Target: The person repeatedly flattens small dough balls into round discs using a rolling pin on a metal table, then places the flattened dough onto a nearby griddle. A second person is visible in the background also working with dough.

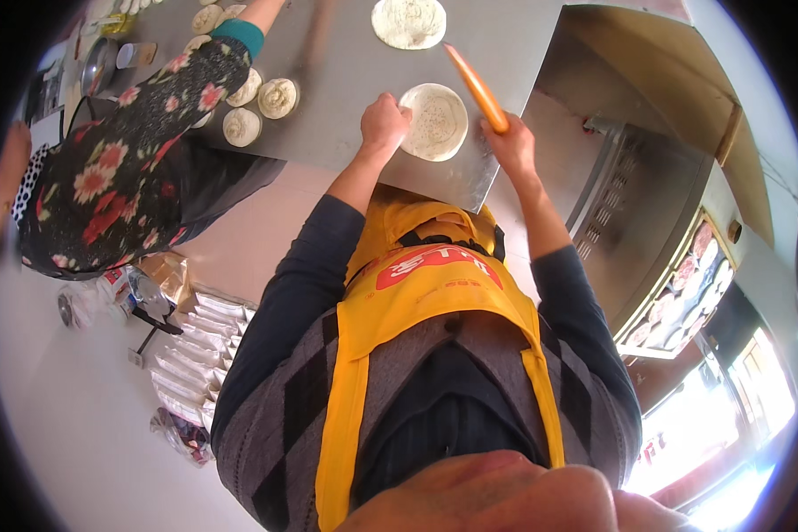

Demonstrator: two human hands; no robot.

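A flat round of dough (434, 122) with a raised rim and a speckled middle lies on the metal table (332, 100) before me. My left hand (385, 123) holds its left edge. In my right hand (510, 139) is an orange-brown tapered rolling pin (478, 90), gripped at its near end, its tip pointing up and away towards a second flattened dough round (409, 23) farther up the table. The pin is clear of the nearer round. Coiled dough pieces (278, 98) sit to the left on the same table.
A co-worker in a floral sleeve (139, 146) reaches over the table's left part, beside more dough coils. A metal bowl (100, 66) and a jar (136, 55) stand behind that arm. A steel appliance (645, 213) stands at the right. Stacked white packages (196, 359) lie at lower left.
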